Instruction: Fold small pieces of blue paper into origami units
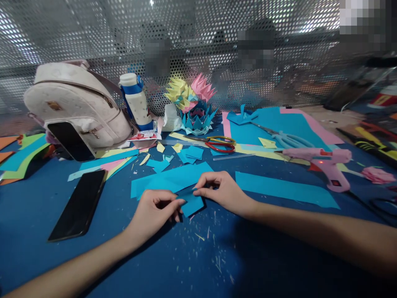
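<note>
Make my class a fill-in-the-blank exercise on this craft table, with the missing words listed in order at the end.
1. The left hand and the right hand both hold a small piece of paper that is ____ in colour.
2. The hot glue gun has a ____ body.
3. One smartphone leans against the ____.
4. The other smartphone lies flat on the ____.

Missing words: blue; pink; backpack; table.
</note>
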Demonstrator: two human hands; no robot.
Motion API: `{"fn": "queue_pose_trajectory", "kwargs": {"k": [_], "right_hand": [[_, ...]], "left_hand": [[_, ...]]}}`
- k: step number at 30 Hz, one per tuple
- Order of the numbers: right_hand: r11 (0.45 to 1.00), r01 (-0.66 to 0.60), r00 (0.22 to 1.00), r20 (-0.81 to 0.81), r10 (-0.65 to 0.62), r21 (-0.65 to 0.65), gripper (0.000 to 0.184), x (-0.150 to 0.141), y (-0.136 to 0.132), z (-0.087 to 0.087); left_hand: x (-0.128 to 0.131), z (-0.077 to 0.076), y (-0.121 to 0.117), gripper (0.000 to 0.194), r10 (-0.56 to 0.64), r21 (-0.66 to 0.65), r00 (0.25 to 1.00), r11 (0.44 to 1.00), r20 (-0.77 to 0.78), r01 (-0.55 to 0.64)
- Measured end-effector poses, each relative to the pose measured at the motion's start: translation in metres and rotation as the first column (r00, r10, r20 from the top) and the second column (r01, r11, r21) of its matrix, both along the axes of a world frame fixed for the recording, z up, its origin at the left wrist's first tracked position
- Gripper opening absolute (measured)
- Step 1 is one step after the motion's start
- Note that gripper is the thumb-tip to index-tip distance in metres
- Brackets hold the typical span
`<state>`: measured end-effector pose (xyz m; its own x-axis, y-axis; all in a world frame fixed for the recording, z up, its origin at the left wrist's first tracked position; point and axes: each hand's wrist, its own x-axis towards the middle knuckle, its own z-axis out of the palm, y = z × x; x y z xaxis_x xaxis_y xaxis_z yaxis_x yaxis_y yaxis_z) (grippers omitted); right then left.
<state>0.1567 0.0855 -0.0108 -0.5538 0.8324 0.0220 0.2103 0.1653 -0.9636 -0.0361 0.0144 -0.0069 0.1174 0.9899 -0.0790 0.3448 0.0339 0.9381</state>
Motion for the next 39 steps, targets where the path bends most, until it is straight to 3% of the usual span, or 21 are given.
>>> {"fn": "queue_pose_trajectory", "kwargs": {"k": [12,19,26,30,34,39], "right_hand": [[0.983,-0.074,0.997,0.033,0.070,0.168,0.033,0.0038,0.0004,-0.0015],[0.993,-0.046,0.999,0.028,0.043,0.107,0.020,0.0028,0.0000,-0.0009],[0.997,-0.053,0.999,-0.008,0.054,0.055,0.028,0.0004,-0.0022,-0.0017],[0.999,-0.025,0.998,-0.059,0.027,0.035,0.023,-0.0008,-0.0025,-0.0023],[0.994,-0.025,1.000,0.018,0.023,0.107,0.017,0.0013,-0.0019,-0.0009],[0.979,-0.065,0.995,0.084,0.049,0.191,0.029,0.0036,-0.0008,-0.0004]], "left_hand": [[-0.0014,-0.0027,-0.0005,0.033,-0.015,0.029,1.000,0.999,-0.011,0.015],[-0.0017,-0.0019,0.0002,0.033,-0.024,0.030,1.000,0.999,-0.007,0.024],[-0.0005,0.0000,-0.0006,0.035,-0.057,0.073,0.996,0.995,-0.065,0.062],[-0.0007,-0.0004,-0.0016,0.034,-0.065,0.076,0.996,0.995,-0.062,0.069],[-0.0007,-0.0003,-0.0012,0.035,-0.059,0.055,0.997,0.997,-0.049,0.062],[-0.0013,-0.0011,-0.0005,0.036,-0.070,0.064,0.996,0.995,-0.057,0.073]]}}
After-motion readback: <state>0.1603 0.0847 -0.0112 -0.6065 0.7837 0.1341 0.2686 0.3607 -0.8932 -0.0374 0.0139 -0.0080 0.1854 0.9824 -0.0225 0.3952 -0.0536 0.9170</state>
